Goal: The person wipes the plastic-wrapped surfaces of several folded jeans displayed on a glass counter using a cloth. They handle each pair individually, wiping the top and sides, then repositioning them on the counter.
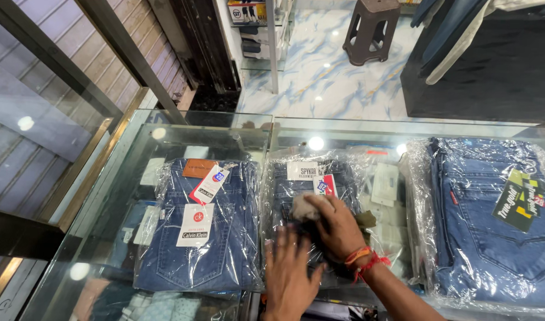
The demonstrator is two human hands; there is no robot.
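Note:
Three folded pairs of blue jeans in clear plastic bags lie side by side on a glass counter [165, 128]. My left hand [287, 276] rests flat, fingers spread, on the near edge of the middle pack [296, 184]. My right hand [338, 229], with red and orange threads around the wrist, presses a crumpled grey-beige cloth [305, 207] against that same pack. The left pack [204, 232] carries white and red paper tags and a brown patch. The right pack [492, 220] is lighter blue with a black and yellow tag.
More folded clothes show through the glass below the counter. Beyond it is a marbled floor with a dark plastic stool [370, 30]. Garments hang at the upper right over a dark mat [492, 71]. A metal-framed shutter [76, 65] stands at the left.

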